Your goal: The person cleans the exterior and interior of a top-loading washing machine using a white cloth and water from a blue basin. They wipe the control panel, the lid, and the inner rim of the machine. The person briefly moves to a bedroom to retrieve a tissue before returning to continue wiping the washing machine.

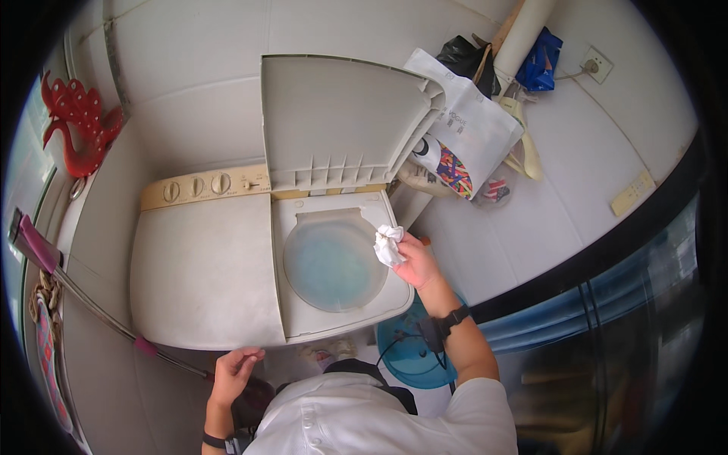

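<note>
A twin-tub washing machine [205,267] stands before me. Its right-hand lid [335,119] is raised against the wall, showing a round, translucent bluish inner cover [333,267] over the opening. My right hand [418,263] holds a crumpled white tissue [389,245] at the right rim of that opening. Low at the machine's front edge is my left hand [234,372], its fingers bent and thumb near the fingertips, with nothing seen in it. The left side of the machine is covered by a closed lid, below a panel with several knobs [196,186].
Bags, among them a white printed one [466,125], hang at the back right. A blue plastic basin [418,364] sits on the floor under my right forearm. A metal pole with pink grips [102,310] leans at the left, below a red swan ornament [79,133].
</note>
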A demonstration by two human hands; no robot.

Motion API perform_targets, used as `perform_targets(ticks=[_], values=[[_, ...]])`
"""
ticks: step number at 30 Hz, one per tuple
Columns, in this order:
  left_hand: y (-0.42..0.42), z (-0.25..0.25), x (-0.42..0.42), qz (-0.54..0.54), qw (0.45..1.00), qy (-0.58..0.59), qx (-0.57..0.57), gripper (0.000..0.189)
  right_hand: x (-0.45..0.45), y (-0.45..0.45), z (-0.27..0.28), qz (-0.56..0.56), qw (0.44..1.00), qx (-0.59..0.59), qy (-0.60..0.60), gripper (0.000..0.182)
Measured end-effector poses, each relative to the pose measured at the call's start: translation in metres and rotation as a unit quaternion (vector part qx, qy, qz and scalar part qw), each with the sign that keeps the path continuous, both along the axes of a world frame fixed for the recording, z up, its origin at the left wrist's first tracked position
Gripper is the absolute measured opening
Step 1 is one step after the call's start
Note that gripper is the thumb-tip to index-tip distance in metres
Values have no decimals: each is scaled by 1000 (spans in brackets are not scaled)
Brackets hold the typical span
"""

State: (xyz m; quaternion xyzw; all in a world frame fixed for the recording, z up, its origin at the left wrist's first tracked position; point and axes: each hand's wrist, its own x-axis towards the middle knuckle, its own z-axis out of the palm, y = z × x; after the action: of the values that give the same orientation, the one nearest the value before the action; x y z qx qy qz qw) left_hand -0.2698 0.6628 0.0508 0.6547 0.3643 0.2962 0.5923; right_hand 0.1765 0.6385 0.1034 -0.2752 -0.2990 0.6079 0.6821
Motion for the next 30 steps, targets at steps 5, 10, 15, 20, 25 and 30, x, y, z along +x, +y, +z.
perform_targets(ticks=[5, 10, 15, 20, 25, 30], values=[[17, 45, 41, -72, 997, -12, 22, 28, -74, 6, 2, 67, 989, -27, 132, 36], [15, 88, 97, -26, 992, -110, 62, 34, -148, -1, 4, 131, 987, -83, 34, 31], [21, 57, 103, 13, 992, -123, -33, 24, -157, -6, -4, 112, 955, -23, -273, 32], [23, 51, 121, -19, 992, -109, -66, 25, -140, -6, 5, 77, 918, -52, -386, 22], [27, 38, 149, -83, 992, -58, 70, 37, -64, 28, -10, -93, 866, -79, -486, 13], [38, 13, 190, -236, 890, 84, 382, 47, 60, 93, -23, -401, 586, -9, -704, 14]])
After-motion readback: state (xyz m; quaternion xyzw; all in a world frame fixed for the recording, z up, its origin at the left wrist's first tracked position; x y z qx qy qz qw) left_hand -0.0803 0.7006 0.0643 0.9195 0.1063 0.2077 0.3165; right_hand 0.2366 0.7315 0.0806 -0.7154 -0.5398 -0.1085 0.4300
